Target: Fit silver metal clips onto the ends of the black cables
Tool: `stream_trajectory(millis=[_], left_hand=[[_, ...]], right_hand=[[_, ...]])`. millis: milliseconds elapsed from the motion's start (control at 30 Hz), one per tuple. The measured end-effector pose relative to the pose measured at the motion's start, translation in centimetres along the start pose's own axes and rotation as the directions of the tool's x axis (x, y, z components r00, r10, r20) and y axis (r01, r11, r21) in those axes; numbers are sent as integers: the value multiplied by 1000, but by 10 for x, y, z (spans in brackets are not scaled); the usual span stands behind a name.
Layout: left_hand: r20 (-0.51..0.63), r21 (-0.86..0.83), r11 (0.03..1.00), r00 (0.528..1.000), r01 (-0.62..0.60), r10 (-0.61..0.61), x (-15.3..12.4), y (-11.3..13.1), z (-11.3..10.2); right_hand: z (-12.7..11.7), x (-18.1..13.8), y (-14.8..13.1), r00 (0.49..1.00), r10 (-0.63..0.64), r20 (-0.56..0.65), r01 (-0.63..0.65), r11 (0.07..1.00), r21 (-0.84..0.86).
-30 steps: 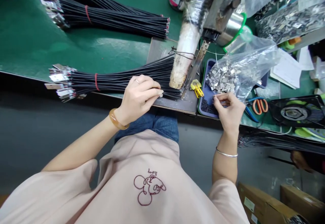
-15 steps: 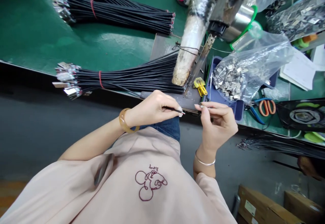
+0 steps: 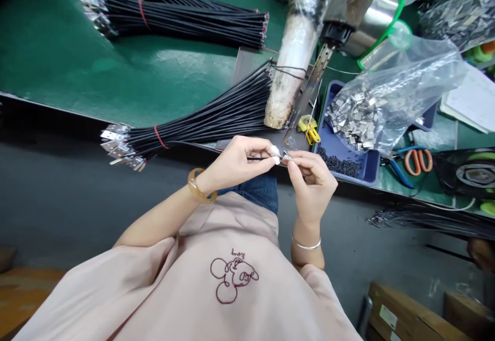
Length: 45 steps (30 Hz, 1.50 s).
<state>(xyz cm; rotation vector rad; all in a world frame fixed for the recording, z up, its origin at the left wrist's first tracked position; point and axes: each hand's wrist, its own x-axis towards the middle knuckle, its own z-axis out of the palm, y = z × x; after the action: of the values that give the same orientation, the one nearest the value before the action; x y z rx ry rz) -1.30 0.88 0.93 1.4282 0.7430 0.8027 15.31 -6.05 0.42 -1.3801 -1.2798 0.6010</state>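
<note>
My left hand [image 3: 247, 163] pinches a black cable [image 3: 254, 159] near its end, with white covering on the fingertips. My right hand [image 3: 313, 181] is closed in a pinch on a small metal connector [image 3: 286, 157], which meets the cable's end; the fingers partly hide where they join. Just beyond my hands lies a banded bundle of black cables [image 3: 201, 116], its left ends fitted with metal connectors [image 3: 119, 142]. A soldering iron [image 3: 309, 93] points down toward the bench beside a white, wire-wrapped rod [image 3: 284, 83].
A blue tray [image 3: 372, 168] holds small black tubes [image 3: 340, 165] and a bag of metal connectors [image 3: 358, 116]. Near it are a yellow clip-like tool [image 3: 309, 128] and orange-handled pliers [image 3: 417, 160]. More bundled cables [image 3: 185, 18] lie at the back of the green bench [image 3: 58, 72].
My right hand has moved left, bringing the metal connector to the cable end in my left hand. The near bundle's left end has shifted toward me and to the right.
</note>
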Motion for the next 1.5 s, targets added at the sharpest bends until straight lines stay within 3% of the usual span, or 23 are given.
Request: stream_trajectory(millis=[333, 567, 667, 733, 767, 867, 900, 933, 967, 1000, 1100, 1167, 1233, 1300, 1400, 1500], left_hand=[[-5, 262, 953, 987, -153, 160, -3, 0, -1], [-7, 331, 926, 981, -182, 196, -8, -3, 0], [-28, 367, 900, 964, -235, 263, -13, 2, -2], [-128, 472, 840, 922, -268, 366, -17, 6, -13], [-204, 572, 781, 878, -252, 433, -20, 6, -22], [-380, 872, 488, 687, 42, 620, -27, 0, -60], [-406, 897, 415, 664, 156, 628, -29, -5, -73], [-415, 903, 367, 671, 222, 614, -31, -9, -84], [-395, 914, 325, 725, 244, 565, -32, -14, -94], [-402, 912, 307, 745, 272, 533, -33, -17, -100], [-397, 898, 347, 838, 271, 374, -33, -16, -108], [-357, 912, 339, 856, 232, 375, -30, -9, -110], [-301, 943, 271, 839, 192, 452, -22, -2, -116], [-231, 964, 226, 863, 141, 449, -12, 1, -126], [-169, 963, 261, 909, 69, 382, 2, -3, -141], [-130, 952, 305, 883, -16, 452, 6, -5, -136]], right_hand=[[1, -1, 2, 998, 9, 60, -11, 999, 32], [1, -4, 2, 997, -42, 69, 47, 997, -61], [0, -6, 0, 995, -66, 70, 71, 995, -77], [-1, -7, -1, 995, -68, 69, 72, 996, -59], [-1, -7, -2, 995, -68, 68, 71, 996, -48], [-2, -8, -1, 995, -81, 59, 84, 996, -38], [-2, -8, 0, 995, -88, 55, 91, 995, -44], [-2, -8, 0, 994, -95, 52, 98, 994, -53], [-2, -8, 1, 994, -101, 50, 104, 993, -63], [-3, -8, 1, 993, -106, 50, 109, 991, -71], [-3, -7, 0, 989, -136, 51, 140, 987, -77], [-4, -8, -1, 985, -163, 51, 167, 983, -74], [-5, -9, -1, 983, -174, 56, 179, 980, -84], [-5, -10, 0, 983, -170, 64, 176, 979, -100], [-4, -10, 2, 985, -159, 68, 166, 980, -110], [-3, -9, 2, 985, -162, 63, 168, 980, -109]])
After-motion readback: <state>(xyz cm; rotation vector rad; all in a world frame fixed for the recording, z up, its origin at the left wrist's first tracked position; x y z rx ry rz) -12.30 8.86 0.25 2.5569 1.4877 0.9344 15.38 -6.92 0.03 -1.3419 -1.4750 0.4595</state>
